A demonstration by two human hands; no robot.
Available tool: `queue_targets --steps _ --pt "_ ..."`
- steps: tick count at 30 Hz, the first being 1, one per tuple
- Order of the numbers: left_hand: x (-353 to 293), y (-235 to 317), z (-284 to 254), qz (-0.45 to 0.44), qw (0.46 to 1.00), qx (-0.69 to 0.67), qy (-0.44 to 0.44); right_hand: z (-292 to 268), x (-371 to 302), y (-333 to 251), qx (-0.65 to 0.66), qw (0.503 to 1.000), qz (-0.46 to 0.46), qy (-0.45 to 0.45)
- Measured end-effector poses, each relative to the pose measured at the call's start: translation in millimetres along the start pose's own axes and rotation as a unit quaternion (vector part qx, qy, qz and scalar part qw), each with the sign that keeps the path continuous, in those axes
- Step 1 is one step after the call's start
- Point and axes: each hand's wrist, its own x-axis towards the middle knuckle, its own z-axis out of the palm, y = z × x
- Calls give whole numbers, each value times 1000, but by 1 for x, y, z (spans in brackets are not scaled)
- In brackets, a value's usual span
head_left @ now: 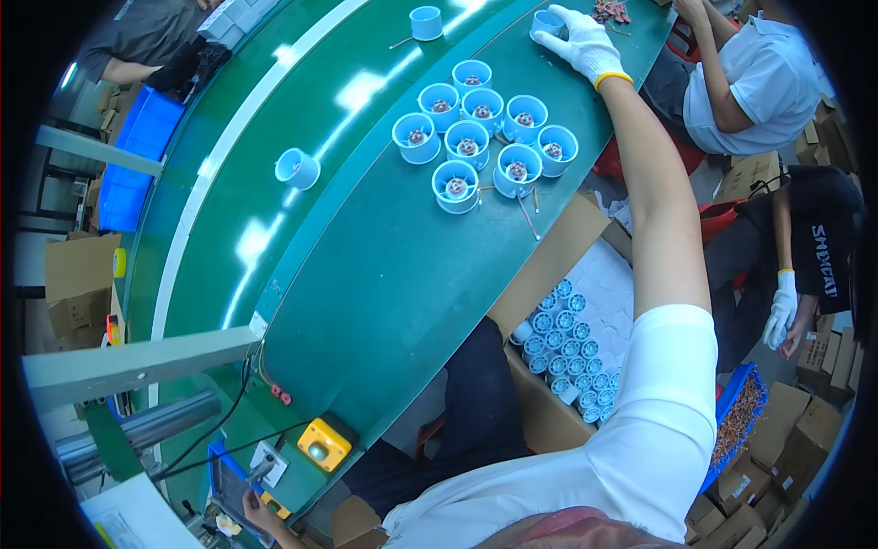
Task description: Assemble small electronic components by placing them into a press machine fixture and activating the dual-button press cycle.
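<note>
My right hand [585, 48], in a white glove with a yellow cuff, reaches to the far end of the green table. Its thumb and fingers close around a light-blue round plastic housing [545, 25]. Nearer on the table stand several similar open-topped housings [466, 146], each with a metal-coloured part inside and some with thin wires trailing out. My left hand [260, 512] is low at the left, beside a grey tool-like piece [267, 468] on a white plate. Only part of that hand shows, and whether it grips anything is unclear.
A green conveyor [219, 293] curves along the left, carrying two loose blue housings [298, 169]. A yellow switch box [325, 445] sits at the table's near end, below a metal post [137, 361]. An open carton of blue parts [562, 343] stands right. Other people work nearby.
</note>
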Motion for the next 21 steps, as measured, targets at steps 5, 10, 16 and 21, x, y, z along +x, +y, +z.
queue_targets --steps 5,10,16,21 --pt "-3 -3 9 59 997 45 27 25 -10 15 -54 981 -111 146" --pt "-3 12 17 104 994 13 20 -1 -86 -68 23 939 -141 313" --pt "1 33 26 137 991 6 2 -36 -174 -208 133 933 -174 286" --pt "-4 29 29 135 990 -14 37 -22 -199 -316 158 915 -257 269"
